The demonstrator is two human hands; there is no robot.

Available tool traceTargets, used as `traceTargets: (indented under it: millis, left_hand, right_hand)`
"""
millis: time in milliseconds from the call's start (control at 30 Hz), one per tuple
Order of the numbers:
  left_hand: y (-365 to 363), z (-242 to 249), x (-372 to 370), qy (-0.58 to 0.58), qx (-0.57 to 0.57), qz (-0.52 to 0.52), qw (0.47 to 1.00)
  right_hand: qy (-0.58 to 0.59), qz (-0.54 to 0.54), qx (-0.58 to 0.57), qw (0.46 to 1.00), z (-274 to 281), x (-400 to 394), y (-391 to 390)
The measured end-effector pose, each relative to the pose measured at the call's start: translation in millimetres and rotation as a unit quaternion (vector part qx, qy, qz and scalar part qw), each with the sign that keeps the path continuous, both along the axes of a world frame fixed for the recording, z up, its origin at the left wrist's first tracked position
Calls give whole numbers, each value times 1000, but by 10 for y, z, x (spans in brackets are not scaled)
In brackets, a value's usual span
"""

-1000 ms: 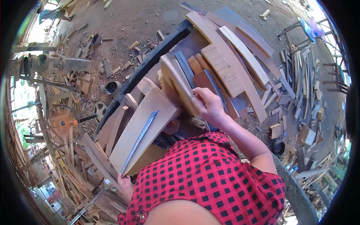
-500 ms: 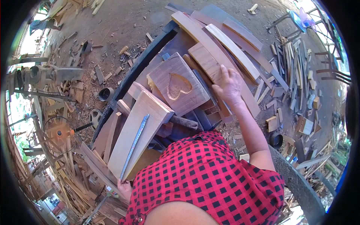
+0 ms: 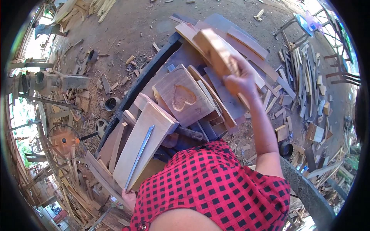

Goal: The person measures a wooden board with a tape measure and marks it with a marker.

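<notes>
My right hand is closed on a short wooden board, raised and tilted above the bench and slightly blurred. Left of it lies a square wooden block with a heart shape carved into it. A pale plank slants down toward me, and a blue-white measuring strip lies along its top. At the plank's lower end my left hand pinches the edge by the strip's tip; it is partly hidden by the checked shirt.
Long boards are stacked at the bench's far right. A dark beam edges the bench's left side. An orange round fan stands at left. Wood sticks and offcuts cover the ground at right. A person is at far upper left.
My right hand has lifted the short board off the pile and tilted it up, uncovering narrow boards beside the carved block. My left hand stays at the plank's end. The view has shifted slightly.
</notes>
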State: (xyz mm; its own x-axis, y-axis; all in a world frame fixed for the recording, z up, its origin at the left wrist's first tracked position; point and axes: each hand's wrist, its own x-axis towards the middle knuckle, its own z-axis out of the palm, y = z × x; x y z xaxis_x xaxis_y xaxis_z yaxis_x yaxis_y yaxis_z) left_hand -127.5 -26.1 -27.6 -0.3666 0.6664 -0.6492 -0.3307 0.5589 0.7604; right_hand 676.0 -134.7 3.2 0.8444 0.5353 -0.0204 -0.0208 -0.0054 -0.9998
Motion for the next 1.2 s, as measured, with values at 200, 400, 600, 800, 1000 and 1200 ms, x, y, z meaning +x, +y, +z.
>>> traceTargets:
  millis: [200, 400, 600, 800, 1000, 1200]
  left_hand:
    - [102, -97, -334, -14, -80, -30, 996]
    - [67, -103, -252, -5, -57, -17, 998]
    - [113, -183, -361, -33, -78, 23, 996]
    - [81, -273, -555, -48, -73, -1, 996]
    - [40, -104, -218, -25, -40, -2, 999]
    - [109, -151, -382, -28, -80, 5, 996]
  right_hand:
    - [-334, -35, -347, 876, -182, 949, -180]
    - [-330, -9, -467, 820, -827, 1110, -325]
    - [-326, 32, -514, 793, -577, 1047, -126]
    - [-445, 51, -294, 844, -298, 460, -64]
    - [-251, 209, -425, 844, -294, -931, -310]
    - [-176, 77, -465, 864, -481, -1263, -218]
